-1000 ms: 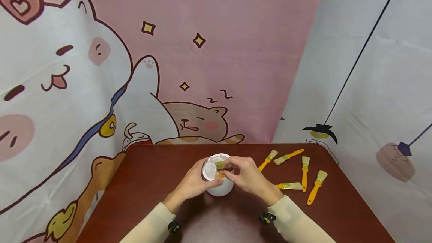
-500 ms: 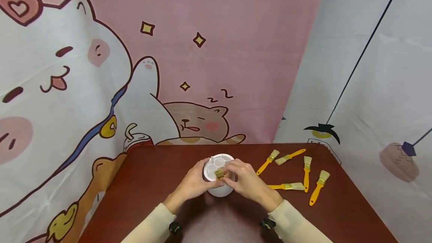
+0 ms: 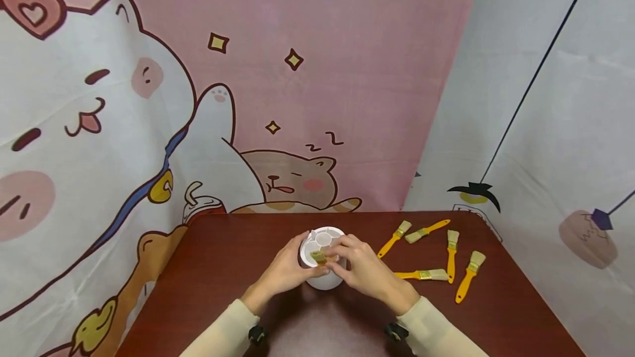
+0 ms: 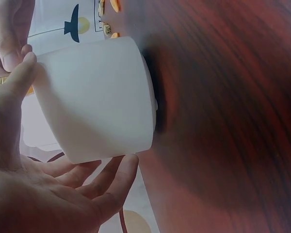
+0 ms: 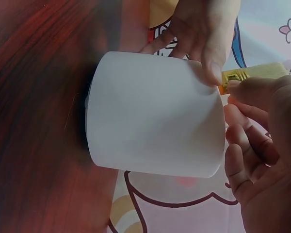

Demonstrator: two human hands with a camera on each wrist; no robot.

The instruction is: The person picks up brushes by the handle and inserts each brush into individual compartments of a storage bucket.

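Observation:
A white round holder [image 3: 323,282] with a divided top stands upright on the table, its top split into several compartments. My left hand [image 3: 283,270] grips its left side, thumb at the near rim and fingers round the far side. With thumb and fingertips, my right hand [image 3: 366,269] pinches a small paintbrush [image 3: 317,258] at the near part of the holder's top. In the right wrist view the brush's pale bristles [image 5: 266,71] and gold ferrule [image 5: 234,76] stick out above the rim, close by the left thumb. The handle is mostly hidden behind the holder's wall.
Several yellow-handled paintbrushes lie on the dark red table [image 3: 218,280] to the right, among them one brush [image 3: 468,277] farthest right and another brush [image 3: 421,275] lying sideways near the right wrist. A cartoon-printed curtain [image 3: 377,98] hangs behind the table.
The paintbrush in my right hand has shifted from the middle of the holder's top toward its near rim, and its bristles now lean left. My left hand stays on the holder.

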